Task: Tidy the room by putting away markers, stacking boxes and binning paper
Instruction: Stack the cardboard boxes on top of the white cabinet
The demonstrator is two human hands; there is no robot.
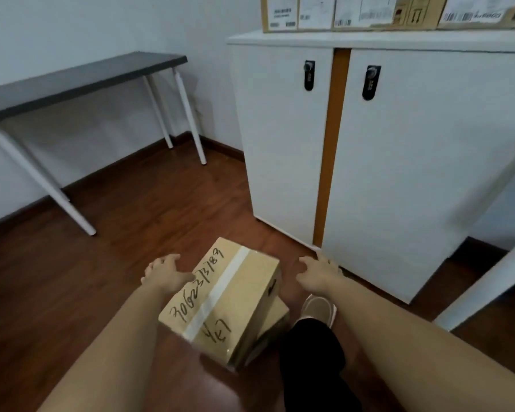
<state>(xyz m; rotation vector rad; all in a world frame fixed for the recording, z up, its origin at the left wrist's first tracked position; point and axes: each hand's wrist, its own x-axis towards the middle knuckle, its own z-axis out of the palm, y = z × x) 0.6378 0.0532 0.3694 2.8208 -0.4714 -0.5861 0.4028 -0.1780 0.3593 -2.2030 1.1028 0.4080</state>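
Hands: left hand (pixel 164 273) at the upper-left edge of the top box, fingers loosely spread, touching or just short of it (cannot tell which); right hand (pixel 315 273) apart from the box on its right, fingers relaxed and slightly curled, holding nothing.

Item: taped cardboard box (pixel 223 301), handwritten numbers on the lid, tape strip down the middle. Sits askew on a lower box (pixel 275 318) on the wooden floor (pixel 131 233), just before the white cabinet (pixel 280 144).

Handling, judged: stiff walls, sealed, likely light to moderate weight; smooth card and glossy tape may slip. Best taken by both side faces, palms flat, low near the bottom edges (not by the tape).

Also present: more boxes on the cabinet top (pixel 354 13); dark table (pixel 72 81); shoe (pixel 318 310).
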